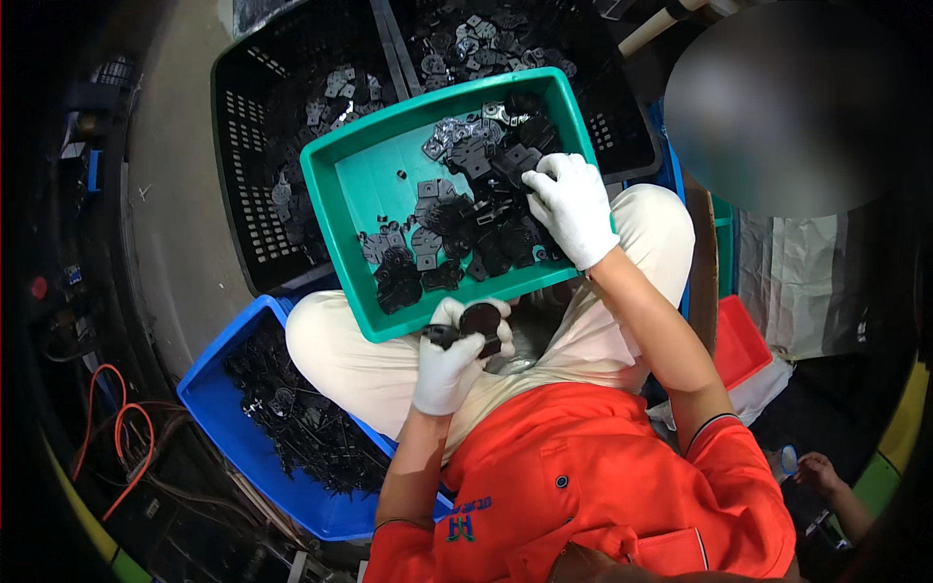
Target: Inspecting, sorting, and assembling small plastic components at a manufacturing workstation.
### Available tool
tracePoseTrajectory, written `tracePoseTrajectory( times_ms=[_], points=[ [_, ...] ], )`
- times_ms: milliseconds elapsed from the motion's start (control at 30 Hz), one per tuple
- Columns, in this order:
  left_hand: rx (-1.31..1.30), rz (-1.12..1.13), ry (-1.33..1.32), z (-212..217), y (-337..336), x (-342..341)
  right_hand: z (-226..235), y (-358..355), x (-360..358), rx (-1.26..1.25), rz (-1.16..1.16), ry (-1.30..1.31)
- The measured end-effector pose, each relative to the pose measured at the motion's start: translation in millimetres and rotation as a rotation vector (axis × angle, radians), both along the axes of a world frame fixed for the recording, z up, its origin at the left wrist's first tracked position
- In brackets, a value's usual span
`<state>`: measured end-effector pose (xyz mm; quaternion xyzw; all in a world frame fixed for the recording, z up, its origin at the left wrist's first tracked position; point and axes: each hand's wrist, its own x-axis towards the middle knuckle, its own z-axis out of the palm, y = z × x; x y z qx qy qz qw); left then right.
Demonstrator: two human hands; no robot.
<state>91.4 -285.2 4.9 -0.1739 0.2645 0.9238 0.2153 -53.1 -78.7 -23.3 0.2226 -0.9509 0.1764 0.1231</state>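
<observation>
A shallow green tray (364, 185) tilts across my lap, with many small black flat parts (471, 155) heaped along its right and lower side. My left hand (449, 374), in a white glove, is closed at the tray's near edge. It grips black round parts (479, 321), one dark disc facing up and another dark piece beside the thumb. My right hand (575, 212), also gloved in white, reaches over the tray's right rim. Its fingers are curled and pressed together at the pile, against a dark piece; what lies between the fingertips is partly hidden.
Beyond the tray stands a black perforated crate (255, 185) with more dark parts. A blue bin (219, 408) of thin black pieces sits at my left. A red tray (741, 340) lies at the right. Another person's hand (821, 473) shows at lower right. Orange cable (119, 428) loops at far left.
</observation>
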Motion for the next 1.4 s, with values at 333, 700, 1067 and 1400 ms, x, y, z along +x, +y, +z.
tracePoseTrajectory(
  times_ms=[333, 700, 1067, 1400],
  points=[
    [-0.148, -0.08, 0.462, 113, 82, -112, 192, 106, 21, -0.746, -0.138, -0.395],
    [0.101, -0.369, 1.01, 263, 260, -110, 350, 207, 92, -1.123, -0.06, 0.065],
    [0.038, -0.384, 1.136, 313, 338, -63, 369, 257, 132, -1.456, -0.034, 0.323],
    [-0.157, -0.306, 1.367, 335, 351, -48, 374, 266, 140, -1.611, -0.134, 0.4]
  ],
)
